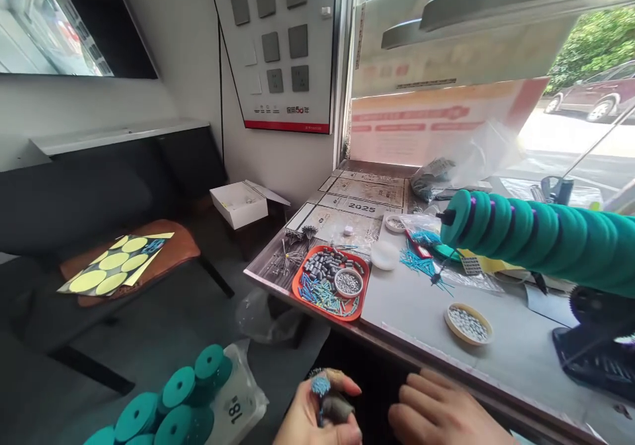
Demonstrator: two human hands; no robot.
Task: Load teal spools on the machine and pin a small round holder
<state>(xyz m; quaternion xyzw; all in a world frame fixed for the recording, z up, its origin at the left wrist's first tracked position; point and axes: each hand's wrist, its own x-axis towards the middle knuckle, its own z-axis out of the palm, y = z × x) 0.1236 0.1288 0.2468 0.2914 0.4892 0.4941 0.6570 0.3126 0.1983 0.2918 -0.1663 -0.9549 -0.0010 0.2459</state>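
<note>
My left hand (317,415) is closed at the lower middle of the view, near the table's front edge. Between its fingers are a dull grey cylindrical piece (338,408) and a bundle with a blue tip (320,385). Just to the right, my right hand (446,410) has its fingers curled under, and whatever they may hold is hidden. Beyond both hands, an orange-red tray (296,287) holds grey cylinders (325,265), slim blue and green pieces (325,296) and a small white bowl (348,293) of metal beads.
A yellowish dish (468,324) of pale pellets sits on the table (411,299). Stacked green foam discs (520,233) on a rod jut in from the right. More green foam rolls (178,385) lie lower left. Yellow circle stickers (116,263) rest on a brown chair (171,253).
</note>
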